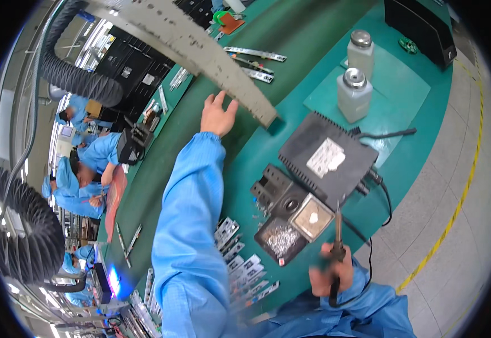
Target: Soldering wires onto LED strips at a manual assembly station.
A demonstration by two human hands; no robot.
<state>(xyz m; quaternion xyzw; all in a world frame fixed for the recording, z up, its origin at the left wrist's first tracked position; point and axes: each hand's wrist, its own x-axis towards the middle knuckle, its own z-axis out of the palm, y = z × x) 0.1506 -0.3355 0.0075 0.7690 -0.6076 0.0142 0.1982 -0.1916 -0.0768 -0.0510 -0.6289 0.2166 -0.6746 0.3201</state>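
My left hand [218,115] stretches out over the green conveyor belt [200,128] with fingers apart and nothing in them. Just beyond its fingertips is a scuffed, pale metal beam [217,62]; I cannot tell whether they touch it. At the lower right, my right hand [331,275] is closed around a soldering iron [338,234], its tip pointing up and away. Beside the iron lie a sponge tray [312,219] and a dark tray of solder scraps [282,239]. A black iron holder [273,188] and the dark soldering station [313,138] stand behind them.
Narrow circuit-board strips [248,273] lie right of my left forearm, with more strips [256,53] past the beam. Two metal-capped bottles [353,104] stand at the back right near a black case [420,31]. Ribbed black hoses [23,236] hang left. Co-workers [85,177] sit across the belt.
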